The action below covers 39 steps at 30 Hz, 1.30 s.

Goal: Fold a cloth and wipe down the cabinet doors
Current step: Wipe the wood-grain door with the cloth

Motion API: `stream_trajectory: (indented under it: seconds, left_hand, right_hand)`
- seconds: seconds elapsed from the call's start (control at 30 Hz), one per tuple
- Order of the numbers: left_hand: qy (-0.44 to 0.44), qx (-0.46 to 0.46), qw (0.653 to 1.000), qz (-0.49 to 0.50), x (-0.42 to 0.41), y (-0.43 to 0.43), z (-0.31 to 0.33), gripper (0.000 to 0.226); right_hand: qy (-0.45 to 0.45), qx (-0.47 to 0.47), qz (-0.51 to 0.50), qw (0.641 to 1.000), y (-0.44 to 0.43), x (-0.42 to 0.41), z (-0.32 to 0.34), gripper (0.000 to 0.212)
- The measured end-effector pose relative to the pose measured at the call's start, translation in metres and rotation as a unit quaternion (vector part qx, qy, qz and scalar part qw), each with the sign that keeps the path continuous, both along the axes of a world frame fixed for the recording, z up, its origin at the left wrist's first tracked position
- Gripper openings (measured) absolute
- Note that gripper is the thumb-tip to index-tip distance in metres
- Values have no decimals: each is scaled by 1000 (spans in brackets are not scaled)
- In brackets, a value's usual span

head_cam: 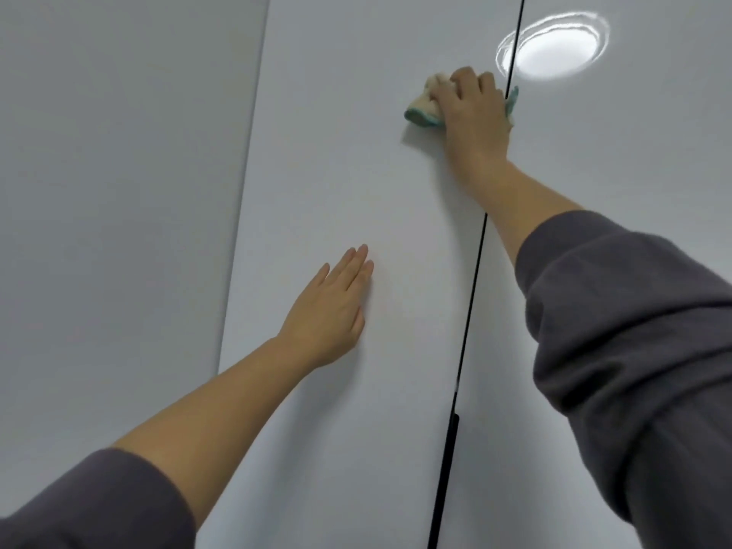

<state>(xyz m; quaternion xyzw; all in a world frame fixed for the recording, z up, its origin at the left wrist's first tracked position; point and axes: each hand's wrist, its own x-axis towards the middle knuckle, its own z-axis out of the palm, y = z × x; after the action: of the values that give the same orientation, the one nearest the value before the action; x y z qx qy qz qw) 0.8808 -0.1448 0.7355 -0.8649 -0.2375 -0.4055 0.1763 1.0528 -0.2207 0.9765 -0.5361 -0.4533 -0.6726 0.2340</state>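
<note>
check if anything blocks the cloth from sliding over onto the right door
Nothing visible does. The cloth, held by the right hand, lies at the dark gap between the doors. The right door beyond shows only a light reflection, and the black handle sits far lower.

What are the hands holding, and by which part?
The right hand grips the cloth around its middle, both ends sticking out. The left hand holds nothing; it lies flat on the door.
</note>
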Motion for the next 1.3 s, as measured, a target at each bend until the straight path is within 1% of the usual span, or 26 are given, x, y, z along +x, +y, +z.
stream_trajectory:
  seconds: [0.1,0.13,0.2,0.33,0.4,0.43,0.47,0.5,0.53,0.57,0.6,0.63,0.67,0.73,0.8,0.87,0.9,1.0,1.03,1.07,1.23,1.27,1.3]
  left_hand:
    - [-5,-9,1000,-14,-6,9,1,61]
    - [-8,-18,1000,-20,-9,12,-5,61]
    - [-8,-53,998,-33,-20,17,-21,61]
    - [3,-124,992,-34,-56,29,-70,61]
    - [10,-168,985,-30,-78,30,-97,61]
    - [20,-187,982,-28,-92,29,-111,61]
    - [26,-198,979,-29,-101,27,-124,61]
    - [35,-210,976,-31,-111,24,-136,60]
    - [41,-226,973,-35,-128,23,-145,60]
    - [41,-249,967,-42,-139,22,-153,58]
    - [38,-276,959,-49,-148,21,-160,57]
    - [31,-312,948,-58,-154,20,-164,55]
    - [22,-354,932,-69,-161,19,-167,52]
    - [-19,-429,898,-96,-173,12,-170,48]
    - [-74,-482,865,-118,-192,0,-171,45]
    - [-118,-510,842,-131,-203,-10,-168,42]
    - [-140,-527,829,-127,-223,-23,-170,42]
    - [-167,-561,797,-149,-242,-39,-171,36]
    - [-179,-563,794,-146,-252,-50,-171,31]
    - [-195,-563,791,-142,-263,-61,-172,27]
    - [-279,-553,781,-82,-324,-99,-178,14]
    - [-293,-551,778,-75,-341,-106,-179,12]
    - [-298,-552,776,-75,-347,-109,-179,11]
  right_hand:
    - [-105,-27,36,993,13,0,-42,27]
    - [-119,-43,46,991,16,-1,-69,25]
    - [-115,-71,59,989,23,-5,-131,25]
    - [-94,-195,67,974,24,-15,-273,27]
    - [-51,-291,57,954,18,-24,-340,32]
    - [-12,-340,52,939,14,-32,-373,36]
    - [49,-375,47,925,8,-38,-400,40]
    - [130,-391,49,910,4,-48,-423,44]
    - [218,-386,65,894,3,-66,-440,48]
    - [309,-372,93,870,2,-82,-449,50]
    - [390,-346,142,841,2,-100,-452,49]
    - [460,-299,198,812,2,-118,-448,44]
    - [526,-245,249,775,1,-137,-440,37]
    - [636,-177,323,678,-5,-175,-423,26]
    - [695,-177,365,594,-14,-209,-415,19]
    - [717,-179,405,538,-26,-231,-407,15]
    - [730,-195,418,504,-38,-252,-408,15]
    - [739,-205,466,441,-52,-281,-405,17]
    - [740,-220,474,423,-57,-293,-405,18]
    - [741,-235,479,406,-63,-306,-407,18]
    - [739,-285,500,349,-84,-365,-420,20]
    - [738,-293,508,334,-88,-380,-422,19]
    - [735,-295,515,326,-92,-385,-424,19]
